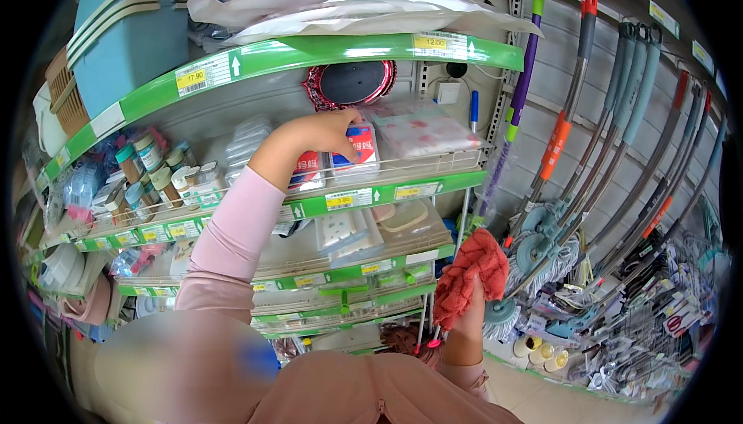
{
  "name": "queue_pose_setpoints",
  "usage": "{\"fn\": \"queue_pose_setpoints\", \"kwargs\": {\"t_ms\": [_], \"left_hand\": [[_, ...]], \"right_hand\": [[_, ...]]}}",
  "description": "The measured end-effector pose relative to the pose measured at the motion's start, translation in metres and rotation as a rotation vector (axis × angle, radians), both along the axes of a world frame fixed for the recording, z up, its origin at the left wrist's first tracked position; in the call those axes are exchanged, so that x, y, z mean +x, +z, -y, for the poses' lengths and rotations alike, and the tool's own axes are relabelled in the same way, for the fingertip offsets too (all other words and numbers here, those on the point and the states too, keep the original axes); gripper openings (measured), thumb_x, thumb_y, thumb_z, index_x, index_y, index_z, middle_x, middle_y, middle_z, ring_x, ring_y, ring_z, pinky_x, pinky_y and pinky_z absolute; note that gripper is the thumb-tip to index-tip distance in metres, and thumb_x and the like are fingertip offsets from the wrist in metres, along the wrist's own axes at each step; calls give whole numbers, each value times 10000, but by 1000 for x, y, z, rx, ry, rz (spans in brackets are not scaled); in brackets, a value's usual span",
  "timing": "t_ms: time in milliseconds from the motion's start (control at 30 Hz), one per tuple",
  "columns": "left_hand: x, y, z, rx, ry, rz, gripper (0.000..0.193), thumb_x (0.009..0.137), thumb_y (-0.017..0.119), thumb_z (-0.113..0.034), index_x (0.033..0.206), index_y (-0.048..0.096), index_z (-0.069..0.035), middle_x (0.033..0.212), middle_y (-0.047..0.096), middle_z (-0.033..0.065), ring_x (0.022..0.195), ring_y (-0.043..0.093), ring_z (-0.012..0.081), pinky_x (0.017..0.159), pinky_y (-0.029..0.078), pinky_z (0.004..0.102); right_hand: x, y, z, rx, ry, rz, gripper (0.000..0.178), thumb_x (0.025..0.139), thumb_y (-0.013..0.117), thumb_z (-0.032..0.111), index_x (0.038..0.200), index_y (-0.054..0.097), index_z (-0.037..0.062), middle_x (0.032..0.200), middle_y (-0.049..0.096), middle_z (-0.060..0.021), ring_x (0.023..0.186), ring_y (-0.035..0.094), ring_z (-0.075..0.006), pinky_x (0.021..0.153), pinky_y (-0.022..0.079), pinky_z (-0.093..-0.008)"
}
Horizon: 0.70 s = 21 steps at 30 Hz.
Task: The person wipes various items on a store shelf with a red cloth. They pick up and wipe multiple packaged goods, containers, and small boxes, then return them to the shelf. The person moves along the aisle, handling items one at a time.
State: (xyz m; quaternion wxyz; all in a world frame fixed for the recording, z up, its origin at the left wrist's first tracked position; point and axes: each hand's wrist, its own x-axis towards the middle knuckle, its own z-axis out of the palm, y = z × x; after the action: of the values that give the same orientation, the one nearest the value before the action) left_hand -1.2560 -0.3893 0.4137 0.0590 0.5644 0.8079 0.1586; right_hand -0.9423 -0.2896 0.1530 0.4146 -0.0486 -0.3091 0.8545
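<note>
My left hand (329, 131) reaches onto the middle shelf, its fingers bent round a flat packet (357, 149) with a red, white and blue front. A similar packet (307, 172) stands just left of it, partly under my wrist. Right of my left hand lies a clear plastic package (422, 131) with a pink pattern. A crumpled red cloth (470, 278) is gripped in my right hand (468, 317), lower down in front of the shelf's right end. The cloth covers most of that hand's fingers.
A wire rail and a green price strip (457, 182) run along the shelf front. Jars (147, 152) stand at the left. Overhead is another green-edged shelf (302, 54) with blue bins (131, 53). Long-handled mops (549, 145) hang on the right, close to the cloth.
</note>
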Motion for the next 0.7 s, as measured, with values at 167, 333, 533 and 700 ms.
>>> {"fn": "queue_pose_setpoints", "kwargs": {"t_ms": [167, 333, 533, 700], "left_hand": [[1, 5, -3, -10, -11, 18, 724, 624, 814, -215, 1239, 480, -30, 1161, 599, 168, 1032, 600, 281, 877, 466, 356], [-2, 2, 1, 97, 23, -118, 696, 633, 807, -176, 1238, 484, -59, 1271, 528, 175, 1120, 553, 319, 905, 460, 376], [2, -25, 2, 133, -36, -288, 711, 716, 750, -178, 1354, 453, -74, 1315, 488, 186, 1257, 448, 341, 1048, 371, 365], [8, -12, 24, 505, -149, -127, 510, 802, 670, -127, 1285, 524, -52, 1257, 547, 163, 1174, 525, 296, 1006, 408, 346]], "right_hand": [[-6, -7, 0, -18, 14, 5, 420, 955, 509, 346, 1231, 479, 30, 1007, 641, -135, 846, 626, -226, 726, 518, -331], [-8, 3, 7, -25, 41, -12, 400, 951, 527, 324, 1239, 483, 48, 998, 643, -129, 838, 625, -225, 712, 518, -329], [-9, -2, 6, -37, 23, 0, 410, 954, 520, 333, 1241, 479, 43, 996, 644, -131, 833, 631, -230, 712, 524, -334], [-7, -4, 6, -12, -6, 33, 425, 960, 499, 349, 1245, 472, 36, 1018, 639, -137, 851, 629, -238, 728, 526, -351]]}}
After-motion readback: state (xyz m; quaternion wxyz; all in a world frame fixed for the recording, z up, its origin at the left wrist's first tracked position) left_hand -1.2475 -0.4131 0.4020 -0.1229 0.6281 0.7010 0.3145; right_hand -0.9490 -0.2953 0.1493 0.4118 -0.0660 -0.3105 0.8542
